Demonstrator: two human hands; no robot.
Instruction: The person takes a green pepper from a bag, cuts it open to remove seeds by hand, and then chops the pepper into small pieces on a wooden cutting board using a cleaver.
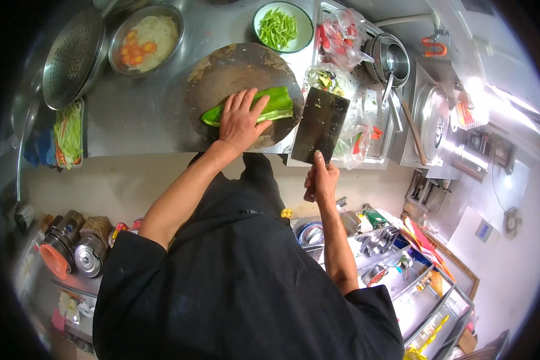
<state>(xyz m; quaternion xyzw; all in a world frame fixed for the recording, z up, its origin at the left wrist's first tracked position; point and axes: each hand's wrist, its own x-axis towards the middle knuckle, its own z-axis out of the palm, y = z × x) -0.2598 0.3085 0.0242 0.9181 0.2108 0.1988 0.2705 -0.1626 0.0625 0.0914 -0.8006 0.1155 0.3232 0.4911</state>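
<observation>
A long green pepper, with a pale edge showing along its near side, lies across a round, worn chopping block. My left hand rests over its middle, fingers spread across the top and thumb on the near side. To the right, my right hand grips the handle of a Chinese cleaver. The broad dark blade is raised flat towards the camera beside the block, with small green bits stuck to it. It is apart from the pepper.
An enamel bowl of cut green strips stands behind the block. Plastic bags and saucepans sit at right. At left are a metal bowl of carrot slices in liquid, a perforated strainer and a tray of vegetable strips.
</observation>
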